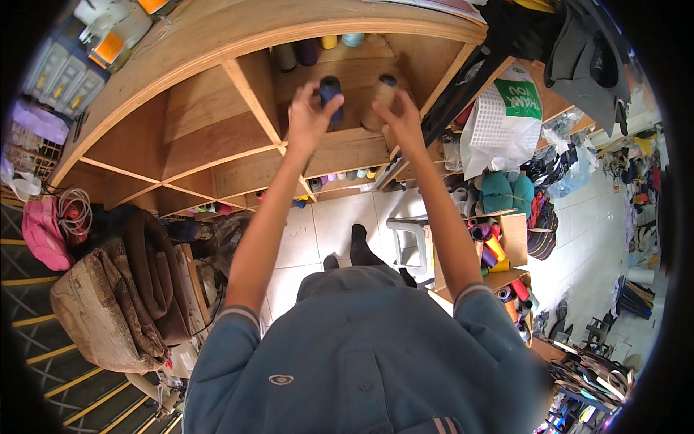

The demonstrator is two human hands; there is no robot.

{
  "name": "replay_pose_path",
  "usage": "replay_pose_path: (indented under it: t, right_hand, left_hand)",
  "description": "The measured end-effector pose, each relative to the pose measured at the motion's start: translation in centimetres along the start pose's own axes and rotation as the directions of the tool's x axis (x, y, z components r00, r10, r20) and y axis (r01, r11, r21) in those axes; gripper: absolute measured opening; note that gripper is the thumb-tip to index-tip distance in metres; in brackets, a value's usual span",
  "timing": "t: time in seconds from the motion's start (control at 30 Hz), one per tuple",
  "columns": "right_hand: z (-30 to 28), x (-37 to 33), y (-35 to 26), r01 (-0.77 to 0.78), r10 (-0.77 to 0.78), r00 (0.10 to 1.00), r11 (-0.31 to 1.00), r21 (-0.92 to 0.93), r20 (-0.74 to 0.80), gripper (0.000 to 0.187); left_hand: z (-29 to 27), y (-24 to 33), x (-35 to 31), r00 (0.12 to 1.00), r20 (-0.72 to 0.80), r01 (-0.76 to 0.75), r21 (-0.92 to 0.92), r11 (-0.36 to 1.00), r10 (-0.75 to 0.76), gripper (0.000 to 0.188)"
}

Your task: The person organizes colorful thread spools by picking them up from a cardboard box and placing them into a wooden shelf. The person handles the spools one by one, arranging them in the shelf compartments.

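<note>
Left hand (309, 119) wraps the dark blue spool (330, 92); right hand (402, 119) wraps the tan spool (383, 94). Probably light, stiff-cored (thread surface soft); mid-body holds suit them.

The dark navy-blue cylindrical thread spool (331, 98) stands roughly upright, its darker round top end facing the camera. It is gripped around its side wall and held over the board of the upper middle compartment of the wooden shelf unit (217, 137), close to the left divider of that compartment. Whether its base touches the board cannot be determined.

The tan-beige cone-shaped thread spool (381, 98) stands beside it to the right, tilted slightly, narrow dark top end uppermost and wider base low. It is gripped from the right side and sits near the right wall of the same compartment. The two spools are near each other but apart.
</note>
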State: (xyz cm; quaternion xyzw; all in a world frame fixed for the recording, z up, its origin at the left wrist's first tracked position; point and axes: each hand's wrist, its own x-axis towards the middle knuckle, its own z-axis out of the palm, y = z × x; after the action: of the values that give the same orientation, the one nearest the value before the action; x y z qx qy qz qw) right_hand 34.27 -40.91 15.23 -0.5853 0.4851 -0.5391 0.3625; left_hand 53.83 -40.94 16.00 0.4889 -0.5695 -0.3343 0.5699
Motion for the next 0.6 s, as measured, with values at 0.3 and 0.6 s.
replay_pose_path:
  t: [0.3,0.6]
  right_hand:
    - [2.8,13.6,5.4,0.24,-0.24,0.971,0.971,0.0,0.019,0.048]
    - [4.5,20.6,9.3,0.175,-0.283,0.951,0.826,-0.535,-0.126,0.04]
  left_hand:
    - [3.5,-3.6,12.9,0.996,-0.087,0.074,0.527,0.847,-0.032,0.044]
    - [7.1,-7.6,16.8,0.923,-0.042,-0.268,0.644,0.716,0.383,0.043]
